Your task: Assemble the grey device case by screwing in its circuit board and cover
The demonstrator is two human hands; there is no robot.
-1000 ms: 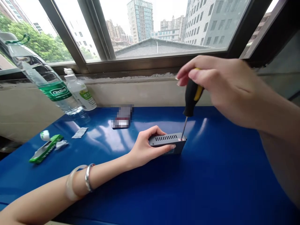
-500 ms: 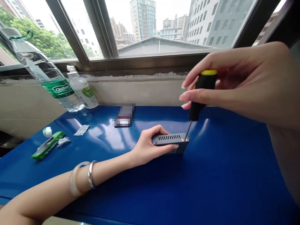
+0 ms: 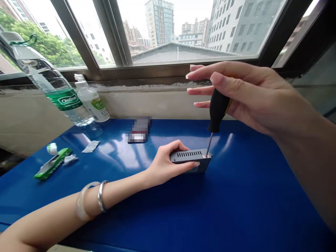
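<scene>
My left hand is closed round a small grey box that stands on its edge on the blue table. Its upper face has a row of vent slots and a small screw hole near the left end. A black-and-yellow screwdriver reaches down to the right end of that face, its tip meeting a small pale patch there. My right hand holds the handle from above, thumb across it and fingers stretched out loosely. The handle's top is hidden behind the thumb. The shaft leans slightly to the right.
A large water bottle and a smaller white bottle stand at the back left. A blurred-out dark flat object lies near the wall. Green wrapper and paper scraps lie on the left of the blue table.
My right hand has turned and its fingers have loosened and spread on the screwdriver handle, which now stands more upright. My left hand and the box have stayed in place.
</scene>
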